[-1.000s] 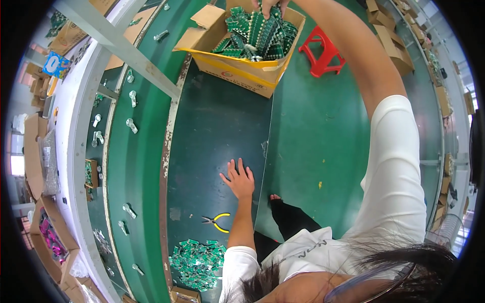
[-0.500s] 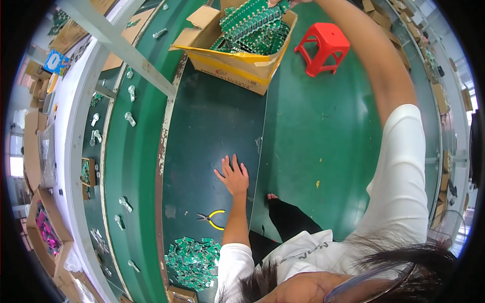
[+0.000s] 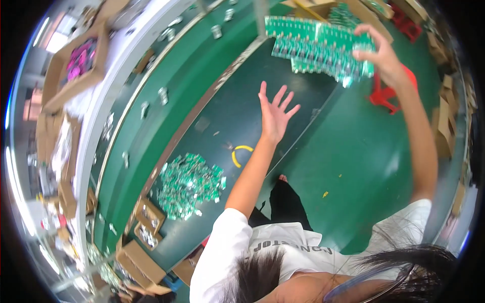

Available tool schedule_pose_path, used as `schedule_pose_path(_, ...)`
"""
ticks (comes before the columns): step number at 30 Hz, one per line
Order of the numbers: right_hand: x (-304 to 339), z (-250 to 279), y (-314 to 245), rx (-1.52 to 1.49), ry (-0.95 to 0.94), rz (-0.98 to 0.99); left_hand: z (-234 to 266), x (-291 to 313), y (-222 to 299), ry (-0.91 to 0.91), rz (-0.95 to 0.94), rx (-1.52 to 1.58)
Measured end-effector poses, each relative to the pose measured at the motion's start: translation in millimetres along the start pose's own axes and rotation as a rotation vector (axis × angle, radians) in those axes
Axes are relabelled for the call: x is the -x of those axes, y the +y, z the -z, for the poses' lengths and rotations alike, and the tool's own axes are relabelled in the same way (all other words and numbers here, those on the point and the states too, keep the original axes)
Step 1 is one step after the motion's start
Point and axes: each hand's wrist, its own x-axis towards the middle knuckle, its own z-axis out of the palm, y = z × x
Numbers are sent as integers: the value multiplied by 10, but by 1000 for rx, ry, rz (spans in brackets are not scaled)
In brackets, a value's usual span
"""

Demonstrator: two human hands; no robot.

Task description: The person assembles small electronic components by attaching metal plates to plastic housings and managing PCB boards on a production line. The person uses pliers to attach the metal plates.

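At the upper right, my right hand (image 3: 378, 56) grips the right end of a few green circuit board panels (image 3: 316, 49), held together in the air above the dark tabletop (image 3: 247, 101). Rows of small parts line the panels. My left hand (image 3: 276, 113) is raised below them, fingers spread, palm showing, touching nothing. Pliers with yellow handles (image 3: 242, 151) lie on the table left of my left forearm. A heap of small green circuit boards (image 3: 189, 184) lies farther left on the same surface.
Behind the panels stands a cardboard box (image 3: 313, 9) with more green boards. A red stool (image 3: 386, 96) stands on the green floor beyond my right forearm. Along the table's left runs a green conveyor belt (image 3: 172, 121) with small clear-and-white pieces. Small cardboard trays (image 3: 150, 214) sit near the heap.
My right hand has lifted the panels out of the box and brought them over the table. My left hand has come up off the tabletop. The view has turned leftward.
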Motion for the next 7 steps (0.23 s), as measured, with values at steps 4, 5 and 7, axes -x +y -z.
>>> schedule_pose_path(4, 625, -1272, 251, -269, -45, -29, 197, 606, 604, 72, -35, 408)
schedule_pose_path(5, 769, -1547, 450, -266, -21, 27, 302, 789, 666, 152, -34, 406)
schedule_pose_path(7, 902, -2034, 672, -264, -22, 39, 635, 1207, 863, 204, -55, 315)
